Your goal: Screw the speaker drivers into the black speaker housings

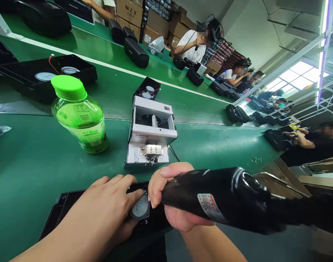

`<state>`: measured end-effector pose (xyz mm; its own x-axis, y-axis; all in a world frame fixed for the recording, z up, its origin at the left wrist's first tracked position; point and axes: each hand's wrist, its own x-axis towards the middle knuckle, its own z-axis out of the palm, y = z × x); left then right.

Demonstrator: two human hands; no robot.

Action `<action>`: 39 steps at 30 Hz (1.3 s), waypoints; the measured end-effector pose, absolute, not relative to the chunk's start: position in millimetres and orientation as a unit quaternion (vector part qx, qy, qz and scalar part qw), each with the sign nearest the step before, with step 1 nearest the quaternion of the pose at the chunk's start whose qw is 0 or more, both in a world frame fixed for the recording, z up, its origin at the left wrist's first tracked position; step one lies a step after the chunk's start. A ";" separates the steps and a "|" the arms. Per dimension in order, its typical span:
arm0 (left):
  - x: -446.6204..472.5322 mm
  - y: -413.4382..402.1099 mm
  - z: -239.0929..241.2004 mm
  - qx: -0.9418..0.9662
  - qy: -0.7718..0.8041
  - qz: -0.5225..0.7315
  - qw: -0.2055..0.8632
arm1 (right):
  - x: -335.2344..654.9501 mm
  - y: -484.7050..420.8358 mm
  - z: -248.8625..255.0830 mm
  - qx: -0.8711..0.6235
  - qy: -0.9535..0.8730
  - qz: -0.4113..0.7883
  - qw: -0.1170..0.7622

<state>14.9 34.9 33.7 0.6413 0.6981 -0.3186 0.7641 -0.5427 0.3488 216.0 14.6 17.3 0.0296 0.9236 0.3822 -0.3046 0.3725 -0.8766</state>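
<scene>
My right hand (179, 203) is wrapped round a black electric screwdriver (215, 196), whose tail end rises towards the right; its tip is hidden behind my fingers. Close beside it, my left hand (114, 196) has its fingers curled over a small round speaker driver (140, 208) with a grey back. The driver sits at a black speaker housing (65, 203) on the green bench, largely covered by my left forearm. Just beyond my hands stands a white screw feeder (152, 134) marked WEIXIN.
A green-capped bottle (81, 116) stands left of the feeder. Behind it lies an open black housing (73, 67) with two drivers. Another housing (148, 88) sits behind the feeder. Black speakers (136, 52) line the far belt, where people (192, 43) sit. A co-worker (305, 142) is at right.
</scene>
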 end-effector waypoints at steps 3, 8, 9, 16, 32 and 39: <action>14.5 34.3 30.9 0.879 0.414 -0.061 0.230 | 214.0 16.4 22.7 -0.295 -0.518 0.448 0.666; 17.7 35.7 36.4 0.872 0.419 -0.077 0.242 | 213.2 17.2 28.2 -0.308 -0.522 0.409 0.682; 18.3 36.5 38.8 0.868 0.423 -0.081 0.246 | 213.2 16.4 27.4 -0.316 -0.522 0.400 0.684; 17.4 40.3 48.0 0.849 0.433 -0.112 0.280 | 213.0 14.3 26.9 -0.341 -0.525 0.353 0.695; 13.5 34.3 32.7 0.864 0.421 -0.053 0.271 | 221.8 75.7 87.5 -0.245 -0.576 0.346 0.699; 15.3 36.8 36.0 0.854 0.429 -0.066 0.288 | 208.3 83.0 86.1 -0.283 -0.548 0.327 0.716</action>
